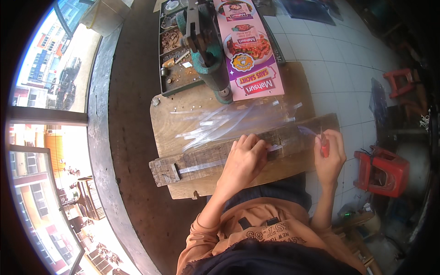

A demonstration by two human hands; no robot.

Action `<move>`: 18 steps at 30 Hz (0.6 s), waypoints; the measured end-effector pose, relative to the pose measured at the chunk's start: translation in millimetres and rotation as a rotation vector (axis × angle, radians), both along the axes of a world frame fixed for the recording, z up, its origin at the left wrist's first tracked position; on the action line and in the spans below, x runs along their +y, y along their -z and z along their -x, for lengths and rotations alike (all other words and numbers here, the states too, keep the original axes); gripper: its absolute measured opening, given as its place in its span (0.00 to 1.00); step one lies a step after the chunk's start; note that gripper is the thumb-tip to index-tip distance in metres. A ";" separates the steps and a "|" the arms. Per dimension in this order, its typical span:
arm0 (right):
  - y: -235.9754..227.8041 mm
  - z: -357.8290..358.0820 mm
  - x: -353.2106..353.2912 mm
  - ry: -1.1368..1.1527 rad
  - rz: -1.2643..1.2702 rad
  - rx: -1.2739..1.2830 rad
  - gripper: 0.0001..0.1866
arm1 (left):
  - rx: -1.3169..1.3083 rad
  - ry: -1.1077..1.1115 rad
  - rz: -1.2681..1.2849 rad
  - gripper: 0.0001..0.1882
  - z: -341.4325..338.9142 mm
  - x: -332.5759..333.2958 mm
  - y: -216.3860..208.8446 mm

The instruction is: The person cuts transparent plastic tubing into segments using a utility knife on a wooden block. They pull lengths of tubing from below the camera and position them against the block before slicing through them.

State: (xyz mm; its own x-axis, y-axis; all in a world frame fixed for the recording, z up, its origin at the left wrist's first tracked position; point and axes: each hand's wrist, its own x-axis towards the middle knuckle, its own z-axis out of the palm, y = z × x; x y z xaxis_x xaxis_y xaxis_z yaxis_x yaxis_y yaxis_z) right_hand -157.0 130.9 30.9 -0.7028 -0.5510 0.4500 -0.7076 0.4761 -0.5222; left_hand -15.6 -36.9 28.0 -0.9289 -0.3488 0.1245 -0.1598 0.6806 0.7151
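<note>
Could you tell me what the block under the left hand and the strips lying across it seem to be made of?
The block looks like rough, unfinished wood: weathered grain, chipped edges. The strips seem to be clear plastic film, glossy and see-through. The left hand presses one down.

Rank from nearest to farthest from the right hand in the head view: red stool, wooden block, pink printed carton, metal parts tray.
From the right hand, which grips a small red-handled tool:
1. wooden block, right beside it, running off to its left.
2. red stool, on the tiled floor to its right.
3. pink printed carton, up ahead on the bench.
4. metal parts tray, farthest, beyond the carton at upper left.
</note>
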 end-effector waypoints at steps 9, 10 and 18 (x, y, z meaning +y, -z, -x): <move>0.8 1.2 -0.1 -0.004 0.007 -0.001 0.09 | -0.026 -0.047 -0.643 0.04 -16.8 -25.0 -1.7; 1.1 1.5 0.2 -0.005 0.005 -0.001 0.09 | -0.045 -0.049 -0.702 0.03 -19.9 -26.8 -0.2; 1.5 2.1 -0.6 -0.012 0.005 0.017 0.08 | 0.219 -0.127 -0.840 0.04 -47.5 -32.6 0.3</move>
State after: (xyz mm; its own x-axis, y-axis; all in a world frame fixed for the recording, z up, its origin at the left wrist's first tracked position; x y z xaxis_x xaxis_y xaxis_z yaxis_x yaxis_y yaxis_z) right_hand -159.2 130.3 29.5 -0.6888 -0.5566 0.4645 -0.7216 0.4651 -0.5128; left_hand 31.9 -69.5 27.7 -0.8623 -0.5041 -0.0487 0.0011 -0.0980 0.9952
